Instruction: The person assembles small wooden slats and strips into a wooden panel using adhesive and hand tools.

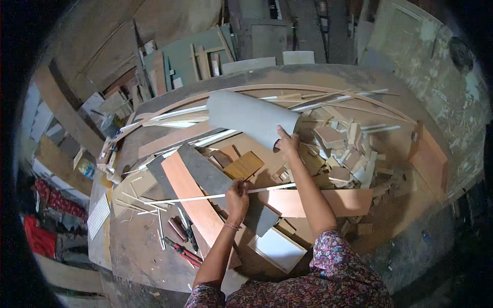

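Right, your left hand (238, 200), near the middle of the frame, has its fingers drawn closed around a thin white strip (272, 188). The strip's long axis runs close to level across the frame, its left end a little lower than its right, and it crosses above a pink board (190, 182) and a dark board (208, 172). Up and to the right of that hand is the grey roll (251, 115), at the upper middle of the frame, its long axis slanting from upper left to lower right. Your right hand (287, 141) is at the roll's lower right end, thumb against the outside, the other fingers bent at the edge and partly hidden; it has hold of the roll and is much the nearer hand to it, while your left sits below, apart from it.

Beneath, the brown desk (138, 256) bears a red tool (187, 254) at lower left, a white panel (281, 250) at lower centre and heaped offcuts (352, 159) right of the roll. Around you are a red cloth (38, 237) at far left, a green sheet (179, 66) leaning at upper left and a worn pale panel (431, 87) at upper right.
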Demonstrator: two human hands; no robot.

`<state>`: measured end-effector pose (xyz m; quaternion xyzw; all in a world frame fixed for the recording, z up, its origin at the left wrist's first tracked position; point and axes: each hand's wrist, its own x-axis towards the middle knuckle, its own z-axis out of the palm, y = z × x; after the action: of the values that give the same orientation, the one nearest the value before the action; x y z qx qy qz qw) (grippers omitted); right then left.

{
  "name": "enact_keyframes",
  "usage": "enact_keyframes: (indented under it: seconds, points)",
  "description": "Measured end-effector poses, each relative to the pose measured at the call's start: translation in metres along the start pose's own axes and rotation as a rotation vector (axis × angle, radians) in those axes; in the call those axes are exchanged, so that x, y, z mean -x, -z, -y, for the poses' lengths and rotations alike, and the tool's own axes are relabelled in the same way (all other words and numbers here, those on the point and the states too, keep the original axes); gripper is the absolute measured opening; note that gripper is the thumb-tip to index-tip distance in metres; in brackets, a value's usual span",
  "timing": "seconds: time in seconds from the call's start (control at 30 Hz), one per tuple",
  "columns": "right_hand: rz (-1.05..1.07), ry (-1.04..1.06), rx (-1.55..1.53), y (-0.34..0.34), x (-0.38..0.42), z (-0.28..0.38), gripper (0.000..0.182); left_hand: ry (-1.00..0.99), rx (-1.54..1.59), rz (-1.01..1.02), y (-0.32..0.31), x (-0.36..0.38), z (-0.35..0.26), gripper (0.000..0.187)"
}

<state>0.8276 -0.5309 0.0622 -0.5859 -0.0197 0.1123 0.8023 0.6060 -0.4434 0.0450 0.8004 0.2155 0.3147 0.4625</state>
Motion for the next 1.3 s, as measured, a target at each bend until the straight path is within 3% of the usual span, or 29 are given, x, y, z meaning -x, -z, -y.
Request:
enact_keyframes:
  seconds: [0.03, 0.07, 0.17, 0.27, 0.4, 0.43, 0.53, 0.57, 0.67, 0.7, 0.83, 1.0, 1.07, 1.13, 1.2, 1.3]
  points:
    - [0.061, -0.025, -0.16, -0.01, 0.012, 0.012, 0.038, 0.069, 0.033, 0.083, 0.003, -0.006, -0.02, 0.032]
    - [0.118, -0.053, -0.322, -0.018, 0.026, 0.023, 0.039, -0.001, 0.025, 0.043, -0.005, -0.015, -0.018, 0.047]
    - [0.321, -0.11, -0.332, -0.029, 0.069, 0.049, 0.051, -0.177, -0.147, -0.094, -0.022, -0.035, -0.032, 0.084]
    - [0.497, -0.116, -0.15, -0.016, 0.087, 0.057, 0.056, -0.167, -0.208, -0.064, -0.017, -0.047, -0.056, 0.093]
    - [0.575, 0.041, -0.115, 0.0, 0.095, 0.079, 0.056, -0.16, -0.398, -0.01, -0.012, -0.059, -0.033, 0.085]
    - [0.597, 0.057, -0.166, 0.003, 0.093, 0.088, 0.056, -0.348, -0.554, -0.118, -0.012, -0.059, -0.022, 0.079]
    - [0.55, -0.002, -0.377, 0.019, 0.087, 0.105, 0.055, -0.038, -0.59, -0.049, -0.012, -0.061, -0.016, 0.072]
    - [0.527, 0.017, -0.44, 0.022, 0.083, 0.109, 0.055, -0.089, -0.672, -0.147, -0.017, -0.064, -0.005, 0.066]
    - [0.51, 0.039, -0.613, 0.037, 0.07, 0.107, 0.054, 0.075, -0.593, -0.013, -0.009, -0.075, 0.005, 0.063]
    - [0.483, 0.043, -0.637, 0.04, 0.067, 0.105, 0.054, 0.041, -0.384, -0.081, -0.006, -0.073, 0.001, 0.056]
    - [0.343, 0.051, -0.596, 0.044, 0.055, 0.093, 0.056, 0.011, -0.132, -0.169, -0.005, -0.064, -0.011, 0.047]
    - [0.219, 0.072, -0.115, 0.051, 0.049, 0.077, 0.057, -0.083, -0.095, -0.197, -0.023, -0.049, -0.04, 0.054]
    - [0.104, -0.009, 0.095, 0.049, 0.051, 0.059, 0.058, -0.067, -0.203, -0.01, -0.041, -0.04, -0.03, 0.067]
    - [0.176, 0.085, 0.274, 0.04, 0.067, 0.053, 0.068, -0.242, -0.443, -0.012, -0.06, -0.03, -0.039, 0.066]
    - [0.227, -0.001, 0.409, 0.035, 0.072, 0.047, 0.071, -0.275, -0.555, 0.041, -0.07, -0.019, -0.055, 0.061]
    - [0.299, 0.172, 0.536, 0.037, 0.072, 0.05, 0.071, -0.392, -0.484, 0.057, -0.079, -0.016, -0.056, 0.056]
